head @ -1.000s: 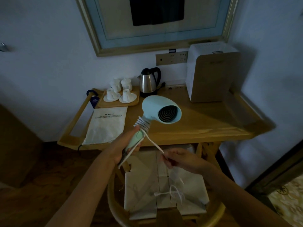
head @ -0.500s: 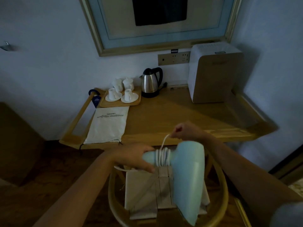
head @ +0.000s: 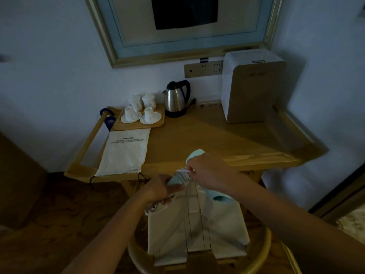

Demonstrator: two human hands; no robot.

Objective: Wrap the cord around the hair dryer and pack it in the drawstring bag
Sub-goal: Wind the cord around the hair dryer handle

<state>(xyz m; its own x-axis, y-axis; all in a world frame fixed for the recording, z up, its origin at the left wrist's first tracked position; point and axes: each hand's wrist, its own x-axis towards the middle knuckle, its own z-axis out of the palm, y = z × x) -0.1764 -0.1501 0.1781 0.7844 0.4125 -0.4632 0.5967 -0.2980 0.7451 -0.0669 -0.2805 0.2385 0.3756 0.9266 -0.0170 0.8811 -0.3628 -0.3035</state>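
A pale blue hair dryer (head: 197, 154) is held in the air in front of the table's near edge, most of it hidden by my hands. My left hand (head: 158, 189) grips its handle. Several turns of white cord (head: 182, 175) sit wound around the handle. My right hand (head: 207, 171) pinches the cord just beside those turns. The loose tail of the cord hangs below my left hand. The white drawstring bag (head: 125, 153) lies flat on the left part of the wooden table (head: 217, 139), its drawstring end at the front edge.
A wooden tray with white cups (head: 141, 113) and a steel kettle (head: 176, 98) stand at the back of the table. A white appliance (head: 251, 88) stands at the back right. Below my hands is a round chair with a white cushion (head: 197, 230).
The dryer has swung from upright to lying across, then tilted so its body points away. My right hand carried the cord around the handle, adding turns, and is now close to the windings.
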